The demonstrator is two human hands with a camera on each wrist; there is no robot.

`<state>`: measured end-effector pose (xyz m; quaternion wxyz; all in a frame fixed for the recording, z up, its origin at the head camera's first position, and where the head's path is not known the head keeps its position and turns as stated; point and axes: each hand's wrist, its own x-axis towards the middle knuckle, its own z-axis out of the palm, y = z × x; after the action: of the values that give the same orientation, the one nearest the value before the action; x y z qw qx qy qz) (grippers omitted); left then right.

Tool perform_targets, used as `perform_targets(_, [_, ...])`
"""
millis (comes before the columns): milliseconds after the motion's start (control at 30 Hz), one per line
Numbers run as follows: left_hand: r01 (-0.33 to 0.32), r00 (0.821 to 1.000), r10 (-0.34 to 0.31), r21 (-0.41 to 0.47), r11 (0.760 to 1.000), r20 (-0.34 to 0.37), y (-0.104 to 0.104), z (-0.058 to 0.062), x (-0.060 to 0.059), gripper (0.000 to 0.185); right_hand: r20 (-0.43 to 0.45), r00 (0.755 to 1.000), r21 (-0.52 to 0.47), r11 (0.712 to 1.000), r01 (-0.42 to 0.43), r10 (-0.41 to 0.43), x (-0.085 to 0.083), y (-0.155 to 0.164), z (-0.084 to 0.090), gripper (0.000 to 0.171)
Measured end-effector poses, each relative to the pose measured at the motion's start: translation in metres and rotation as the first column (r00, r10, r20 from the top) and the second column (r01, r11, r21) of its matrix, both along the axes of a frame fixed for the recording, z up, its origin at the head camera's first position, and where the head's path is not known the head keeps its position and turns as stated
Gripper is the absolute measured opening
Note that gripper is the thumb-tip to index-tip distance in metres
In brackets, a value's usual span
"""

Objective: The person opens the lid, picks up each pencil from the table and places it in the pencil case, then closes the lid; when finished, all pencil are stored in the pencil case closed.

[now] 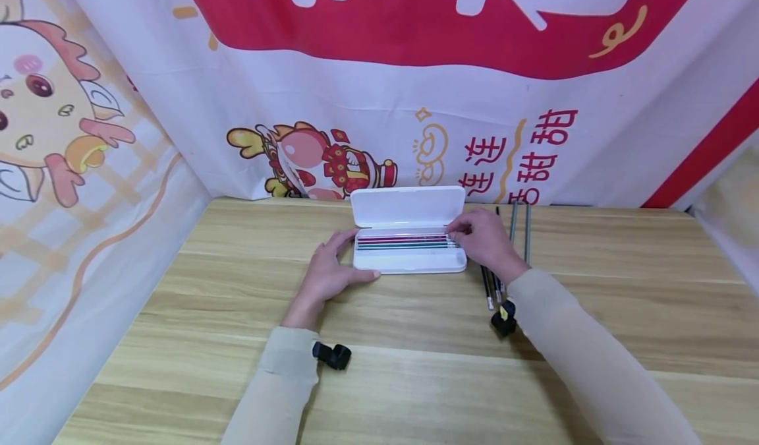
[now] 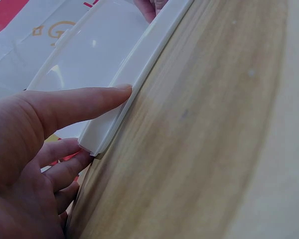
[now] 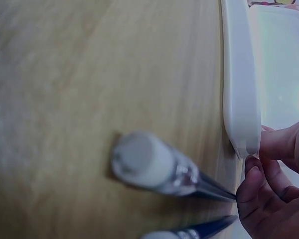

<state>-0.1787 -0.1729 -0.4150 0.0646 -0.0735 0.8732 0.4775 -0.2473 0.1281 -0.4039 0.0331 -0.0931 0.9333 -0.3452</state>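
Observation:
A white pencil case [image 1: 409, 260] lies on the table with its lid [image 1: 408, 207] raised at the back. Several red and green pencils [image 1: 403, 240] lie lengthwise in it. My left hand [image 1: 332, 270] grips the case's left end, its thumb [image 2: 107, 97] on the front rim and fingers [image 2: 67, 167] around the end. With curled fingers, my right hand [image 1: 483, 237] pinches at the pencils' eraser ends by the case's right end. In the right wrist view, its thumb [image 3: 279, 147] and fingertips meet at the case corner, where the pinched part is mostly hidden.
Right of the case, partly beneath my right wrist, lie dark pencils [image 1: 487, 290] with erasers toward me. Greyish-green pencils [image 1: 528, 234] lie farther right, near the table's back edge. A printed cloth [image 1: 332, 89] hangs behind the wooden table [image 1: 415, 379].

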Motion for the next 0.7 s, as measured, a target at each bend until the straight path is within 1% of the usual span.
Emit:
perform_targets(167, [-0.008, 1.0, 0.008, 0.001, 1.0, 0.012, 0.0, 0.0, 0.001, 0.092, -0.021, 1.0, 0.012, 1.0, -0.016, 0.016, 0.0, -0.001, 0.0, 0.015])
perform_targets(267, [-0.006, 1.0, 0.006, 0.002, 1.0, 0.007, 0.0, 0.0, 0.001, 0.092, -0.025, 0.999, 0.009, 1.0, -0.023, 0.023, 0.001, 0.0, 0.0, 0.016])
perform_targets(400, [-0.003, 1.0, 0.003, 0.005, 1.0, -0.003, 0.0, 0.0, 0.0, 0.092, -0.011, 1.0, 0.008, 1.0, -0.024, 0.024, 0.001, 0.001, 0.001, 0.016])
perform_targets(467, [-0.008, 1.0, 0.008, 0.007, 1.0, 0.004, 0.0, -0.001, 0.0, 0.092, -0.005, 1.0, 0.012, 1.0, -0.023, 0.023, 0.001, 0.001, 0.002, 0.016])
perform_targets(567, [-0.015, 1.0, 0.015, 0.008, 1.0, 0.016, 0.0, -0.001, 0.0, 0.092, -0.003, 1.0, -0.004, 1.0, -0.026, 0.026, 0.001, 0.002, 0.006, 0.016])
perform_targets(700, [-0.007, 1.0, 0.007, 0.006, 1.0, 0.009, -0.001, -0.001, 0.0, 0.092, -0.037, 0.998, -0.046, 0.997, -0.06, 0.058, 0.005, 0.008, 0.017, 0.017])
